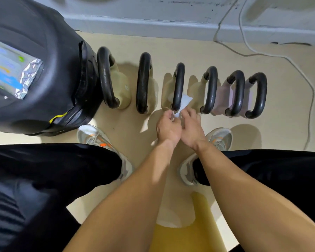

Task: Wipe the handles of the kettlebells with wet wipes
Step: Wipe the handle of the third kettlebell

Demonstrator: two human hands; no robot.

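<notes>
The kettlebell handles look like smooth, glossy black metal; the wet wipe is soft white cloth (crumpled); the floor is matt.

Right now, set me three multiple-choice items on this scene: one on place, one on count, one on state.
1. Where is the wet wipe?
A. at the third kettlebell handle from the left
B. on the leftmost handle
C. lying on the shoe

2. How many black kettlebell handles stand in the row?
A. four
B. six
C. eight

3. How is the wipe held?
A. by the left hand alone
B. by no hand
C. between both hands, left and right hand

Answers: 1 A, the white wipe sits against that handle's near end. 2 B, six loops show side by side. 3 C, fingers of both hands pinch it.
</notes>
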